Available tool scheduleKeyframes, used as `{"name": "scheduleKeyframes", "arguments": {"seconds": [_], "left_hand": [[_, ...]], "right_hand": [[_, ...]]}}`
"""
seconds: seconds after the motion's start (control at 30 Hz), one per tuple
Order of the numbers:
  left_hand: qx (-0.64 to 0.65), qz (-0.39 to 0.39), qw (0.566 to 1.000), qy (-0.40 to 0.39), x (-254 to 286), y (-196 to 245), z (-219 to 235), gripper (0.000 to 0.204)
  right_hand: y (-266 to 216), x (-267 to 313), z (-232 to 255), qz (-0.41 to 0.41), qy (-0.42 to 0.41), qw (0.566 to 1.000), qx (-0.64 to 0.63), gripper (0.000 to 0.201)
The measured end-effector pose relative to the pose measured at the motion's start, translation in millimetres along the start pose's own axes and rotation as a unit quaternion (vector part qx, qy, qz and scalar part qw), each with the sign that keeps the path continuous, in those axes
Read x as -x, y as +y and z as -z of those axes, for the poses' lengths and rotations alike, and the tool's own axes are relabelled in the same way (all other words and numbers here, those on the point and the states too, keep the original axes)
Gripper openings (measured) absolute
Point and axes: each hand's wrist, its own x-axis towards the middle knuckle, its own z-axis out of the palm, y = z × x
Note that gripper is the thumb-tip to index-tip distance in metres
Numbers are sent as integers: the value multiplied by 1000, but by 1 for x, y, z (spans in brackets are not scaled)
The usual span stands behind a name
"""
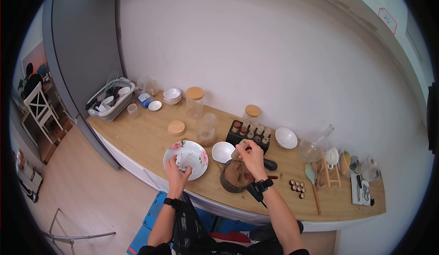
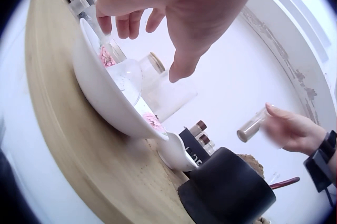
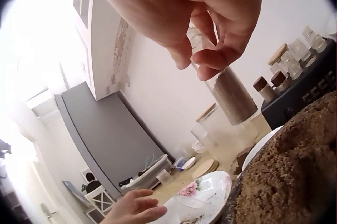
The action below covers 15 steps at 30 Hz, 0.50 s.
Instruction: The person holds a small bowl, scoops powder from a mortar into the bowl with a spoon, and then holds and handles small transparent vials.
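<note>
One left hand (image 1: pixel 177 174) is hovering, fingers loosely spread, over one flowered plate (image 1: pixel 197 167). One right hand (image 1: pixel 253 159) is pinching one vial (image 3: pixel 229 93) of brown powder above one dark pot (image 2: pixel 227 187). Beyond, one black rack (image 1: pixel 233 139) is standing before two wooden-lidded jars (image 1: pixel 195 105).

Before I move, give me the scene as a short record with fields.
left hand: fingers loosely bent over the floral plate, holding nothing
right hand: thumb and fingers pinch a glass vial
vial: tilted, brown powder inside
dark pot: below the right hand's grip, filled with crumbly brown material
black rack: holds small vials, two with reddish-brown caps
small white bowl: between plate and pot
</note>
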Motion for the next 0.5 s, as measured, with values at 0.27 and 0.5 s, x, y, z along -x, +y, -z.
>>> {"name": "scheduleKeyframes", "arguments": {"seconds": [0.27, 0.5], "left_hand": [[67, 22, 997, 5, 27, 22, 5, 52], [94, 31, 995, -8, 27, 22, 4, 45]], "right_hand": [[33, -5, -11, 21, -13, 998, 56, 30], [29, -7, -9, 35, 5, 997, 64, 30]]}}
